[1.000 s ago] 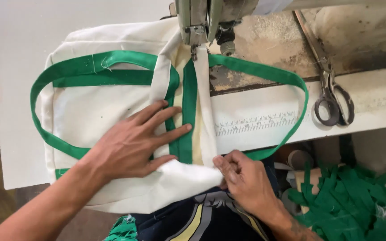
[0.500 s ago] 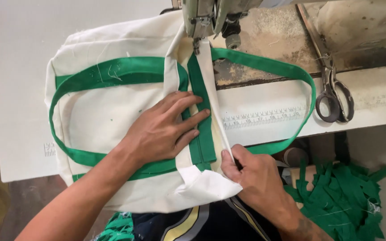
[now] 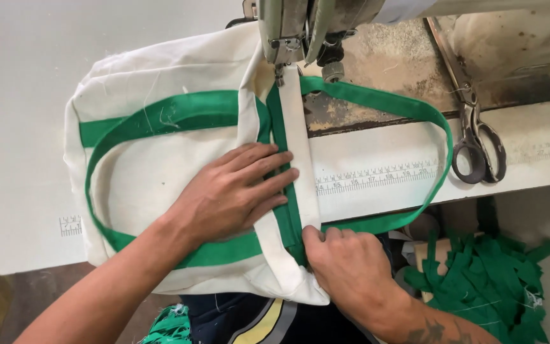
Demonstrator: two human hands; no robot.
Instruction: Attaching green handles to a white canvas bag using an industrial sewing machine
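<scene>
L hand [image 3: 233,197] flat, fingers wide, pressing bag [image 3: 160,159]. R hand [image 3: 345,267] pinches its near seam edge. I'd guess cloth's soft, light; grip by seam.

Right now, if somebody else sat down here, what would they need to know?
Left hand: flat on the cream canvas bag with green straps, fingers pressing the seam.
Right hand: pinching the bag's near edge at the green strip.
The bag lies under the grey sewing machine head, its folded strip lined up below the needle. Metal scissors rest at the right.
The strip looks lined up; whether it is sewn cannot be told.
</scene>
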